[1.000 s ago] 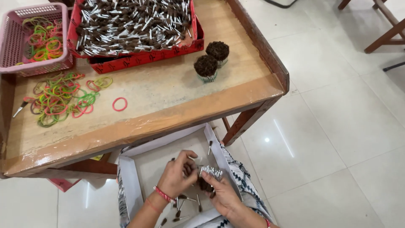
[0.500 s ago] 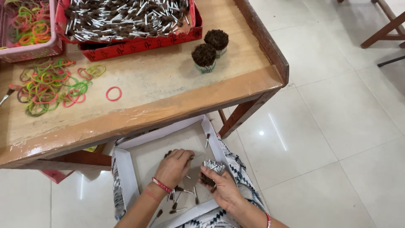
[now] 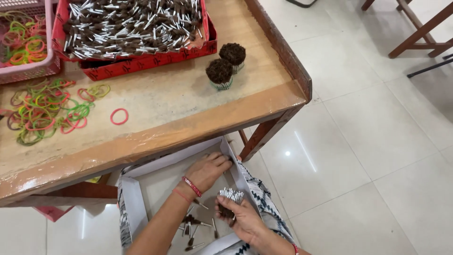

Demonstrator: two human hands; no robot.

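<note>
1. Below the tabletop (image 3: 155,134), on my lap, sits a shallow white box (image 3: 134,208) with loose small brushes (image 3: 196,224) in it.
2. My right hand (image 3: 240,217) has its grip closed round a bundle of brushes (image 3: 230,197), silver ends up; I judge a snug, level hold keeps the ends even.
3. My left hand (image 3: 207,170) lies palm down at the box's far corner, fingers spread and flat, holding nothing.
4. I would feed brushes in singly, ends aligned.
</note>
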